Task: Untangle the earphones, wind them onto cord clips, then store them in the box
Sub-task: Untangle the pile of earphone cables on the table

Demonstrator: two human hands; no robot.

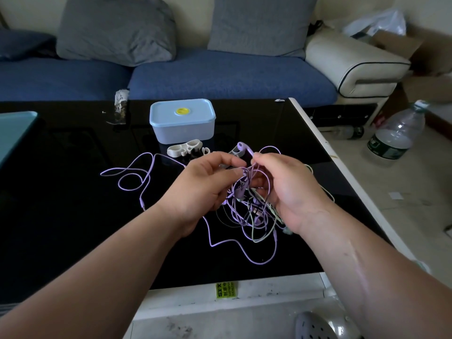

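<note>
A tangled bunch of purple, green and dark earphones (247, 206) hangs just in front of the lidded pale-blue box (182, 121); white cord clips (184, 148) lie against the box's near side.

Earphones (247, 204) lilac with pale green strands; box (182, 122) light blue, yellow lid disc; cord clips (184, 148) off-white; tabletop (61, 192) glossy black.

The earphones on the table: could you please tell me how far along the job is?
Nothing looks finished yet. In hand: the left hand and right hand both hold the tangled earphones, purple and pale green cords knotted together, with one purple plug end already trailing free on the table. Left: winding onto the cord clips, which lie unused, and storing in the box, whose lid is still on.
</note>
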